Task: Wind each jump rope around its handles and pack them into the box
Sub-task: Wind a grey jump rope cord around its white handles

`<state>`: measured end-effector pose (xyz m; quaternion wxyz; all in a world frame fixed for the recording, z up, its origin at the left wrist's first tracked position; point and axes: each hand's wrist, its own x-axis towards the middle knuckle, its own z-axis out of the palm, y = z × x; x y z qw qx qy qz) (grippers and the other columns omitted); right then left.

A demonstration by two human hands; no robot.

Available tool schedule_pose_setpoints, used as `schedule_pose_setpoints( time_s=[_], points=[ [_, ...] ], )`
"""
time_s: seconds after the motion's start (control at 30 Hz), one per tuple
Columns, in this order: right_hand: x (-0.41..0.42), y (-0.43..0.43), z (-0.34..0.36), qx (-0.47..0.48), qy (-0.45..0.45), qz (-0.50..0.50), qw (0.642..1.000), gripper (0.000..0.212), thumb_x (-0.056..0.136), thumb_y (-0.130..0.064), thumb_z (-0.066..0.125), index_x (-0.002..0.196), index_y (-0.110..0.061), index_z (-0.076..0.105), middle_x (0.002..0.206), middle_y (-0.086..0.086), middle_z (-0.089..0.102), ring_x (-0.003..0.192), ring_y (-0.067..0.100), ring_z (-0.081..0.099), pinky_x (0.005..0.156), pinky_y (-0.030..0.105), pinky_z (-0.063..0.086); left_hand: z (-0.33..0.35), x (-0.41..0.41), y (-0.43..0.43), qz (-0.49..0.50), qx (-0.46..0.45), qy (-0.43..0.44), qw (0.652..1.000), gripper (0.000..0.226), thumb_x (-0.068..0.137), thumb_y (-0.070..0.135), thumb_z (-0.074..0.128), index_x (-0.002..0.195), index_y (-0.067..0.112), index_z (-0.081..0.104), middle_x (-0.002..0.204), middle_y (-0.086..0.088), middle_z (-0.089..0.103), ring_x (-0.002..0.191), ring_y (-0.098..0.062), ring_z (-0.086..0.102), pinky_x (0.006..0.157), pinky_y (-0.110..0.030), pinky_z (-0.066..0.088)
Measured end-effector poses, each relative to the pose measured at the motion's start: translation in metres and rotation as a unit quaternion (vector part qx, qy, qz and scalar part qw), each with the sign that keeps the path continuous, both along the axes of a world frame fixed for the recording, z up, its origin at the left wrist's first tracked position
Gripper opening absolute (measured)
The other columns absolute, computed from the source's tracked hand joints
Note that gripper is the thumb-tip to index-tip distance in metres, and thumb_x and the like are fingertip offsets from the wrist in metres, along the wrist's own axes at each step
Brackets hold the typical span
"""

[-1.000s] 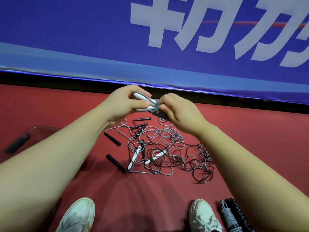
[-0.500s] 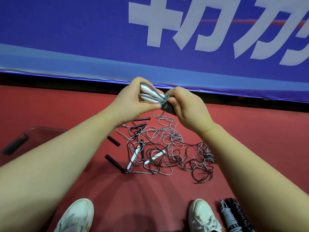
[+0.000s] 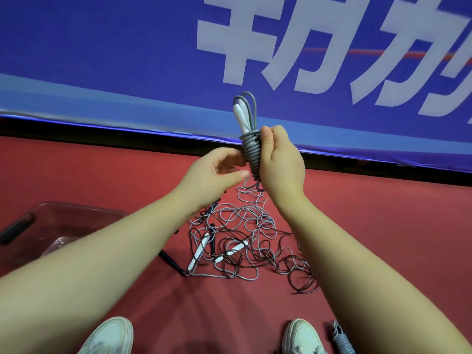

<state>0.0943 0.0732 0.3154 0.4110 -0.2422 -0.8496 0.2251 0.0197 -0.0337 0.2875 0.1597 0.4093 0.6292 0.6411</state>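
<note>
– Hands raised over red floor [image 3: 383,226], blue banner [image 3: 102,47] with white characters behind. How's the right hand [image 3: 278,162]?
– Wrapped round the jump rope [image 3: 251,152], thumb pressed on the top coil, bundle upright against the palm.
– And the left hand [image 3: 214,172]?
– Fingers curled against the coil's other side, thumb by the loose strand trailing down.
– The look of it?
– Tight grey coils, white handles [image 3: 241,116] and grey loops poking out above.
– Below?
– Tangle of grey and dark ropes [image 3: 245,241] on the floor, clear box [image 3: 76,210] at left, white shoes [image 3: 109,335], one wound rope [image 3: 342,341] beside the right shoe.
</note>
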Motion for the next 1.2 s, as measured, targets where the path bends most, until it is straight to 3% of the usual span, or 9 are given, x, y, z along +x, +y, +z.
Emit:
schedule_pose_setpoints(
  time_s=[0.23, 0.37, 0.5, 0.6, 0.73, 0.87, 1.0, 1.13, 1.2],
  points=[
    [-0.001, -0.002, -0.001, 0.014, -0.037, -0.034, 0.999, 0.036, 0.100, -0.043, 0.033, 0.074, -0.018, 0.039, 0.057, -0.003, 0.043, 0.065, 0.024, 0.045, 0.053, 0.035, 0.022, 0.001, 0.004, 0.006, 0.014, -0.005, -0.007, 1.000, 0.029, 0.086, -0.002, 0.062, 0.108, 0.015, 0.053, 0.105, -0.001, 0.063, 0.094, -0.013, 0.061, 0.093, -0.028, 0.048],
    [-0.001, -0.007, 0.003, 0.029, -0.057, -0.044, 0.997, 0.040, 0.100, -0.044, 0.031, 0.069, -0.020, 0.037, 0.057, -0.003, 0.040, 0.065, 0.023, 0.043, 0.052, 0.036, 0.020, 0.004, 0.013, 0.009, -0.040, 0.003, -0.069, 0.997, 0.041, 0.087, 0.000, 0.060, 0.119, 0.016, 0.040, 0.107, 0.001, 0.058, 0.082, -0.014, 0.062, 0.063, -0.020, 0.050],
    [0.001, -0.010, 0.009, 0.097, -0.117, -0.036, 0.988, 0.041, 0.101, -0.044, 0.025, 0.076, -0.016, 0.043, 0.067, 0.000, 0.047, 0.070, 0.025, 0.045, 0.057, 0.035, 0.022, 0.007, 0.003, 0.004, 0.017, -0.018, -0.008, 1.000, 0.048, 0.076, 0.005, 0.055, 0.118, 0.022, 0.041, 0.099, -0.010, 0.060, 0.079, -0.026, 0.061, 0.071, -0.042, 0.050],
    [0.001, -0.015, 0.013, 0.134, -0.161, -0.010, 0.978, 0.046, 0.101, -0.044, 0.023, 0.083, -0.015, 0.053, 0.077, 0.005, 0.059, 0.078, 0.028, 0.053, 0.059, 0.034, 0.027, 0.006, -0.003, -0.002, 0.058, -0.022, 0.062, 0.996, 0.057, 0.084, -0.006, 0.044, 0.132, 0.022, 0.032, 0.095, -0.004, 0.051, 0.079, -0.021, 0.050, 0.072, -0.035, 0.044],
    [0.000, -0.019, 0.021, 0.109, -0.172, 0.022, 0.979, 0.043, 0.101, -0.044, 0.024, 0.081, -0.016, 0.050, 0.077, 0.003, 0.058, 0.074, 0.024, 0.048, 0.061, 0.033, 0.031, 0.001, -0.008, -0.002, 0.086, -0.034, 0.125, 0.988, 0.061, 0.087, 0.015, 0.059, 0.139, 0.020, 0.027, 0.113, -0.006, 0.054, 0.097, -0.028, 0.055, 0.078, -0.036, 0.045],
    [0.003, -0.015, 0.032, 0.057, -0.210, 0.077, 0.973, 0.041, 0.101, -0.043, 0.027, 0.078, -0.017, 0.050, 0.078, 0.004, 0.065, 0.082, 0.026, 0.057, 0.072, 0.036, 0.044, 0.003, -0.012, -0.006, 0.098, -0.038, 0.146, 0.984, 0.057, 0.092, 0.020, 0.057, 0.139, 0.030, 0.027, 0.088, 0.006, 0.057, 0.066, -0.013, 0.053, 0.065, -0.032, 0.044],
    [0.006, -0.011, 0.036, 0.144, -0.263, -0.016, 0.954, 0.025, 0.103, -0.028, 0.033, 0.096, -0.014, 0.052, 0.081, 0.002, 0.039, 0.075, 0.031, 0.046, 0.057, 0.032, 0.028, 0.007, -0.011, -0.007, 0.098, -0.020, 0.124, 0.987, 0.045, 0.093, 0.014, 0.055, 0.127, 0.034, 0.033, 0.081, 0.006, 0.056, 0.059, -0.013, 0.052, 0.055, -0.024, 0.045],
    [0.010, -0.016, 0.035, 0.225, -0.267, -0.088, 0.933, 0.022, 0.095, -0.004, 0.033, 0.114, -0.012, 0.042, 0.092, 0.006, 0.038, 0.055, 0.027, 0.034, 0.045, 0.030, 0.014, 0.010, -0.013, -0.007, 0.128, -0.058, 0.180, 0.974, 0.047, 0.092, 0.020, 0.055, 0.134, 0.030, 0.035, 0.084, 0.012, 0.056, 0.073, -0.021, 0.054, 0.074, -0.037, 0.048],
    [0.009, -0.018, 0.032, 0.255, -0.260, -0.096, 0.926, 0.022, 0.094, -0.003, 0.030, 0.112, -0.011, 0.040, 0.089, 0.005, 0.040, 0.061, 0.027, 0.037, 0.048, 0.031, 0.015, 0.012, -0.012, -0.008, 0.137, -0.071, 0.194, 0.969, 0.049, 0.093, 0.023, 0.054, 0.136, 0.030, 0.034, 0.086, 0.006, 0.057, 0.073, -0.023, 0.054, 0.077, -0.039, 0.049]
  ],
)
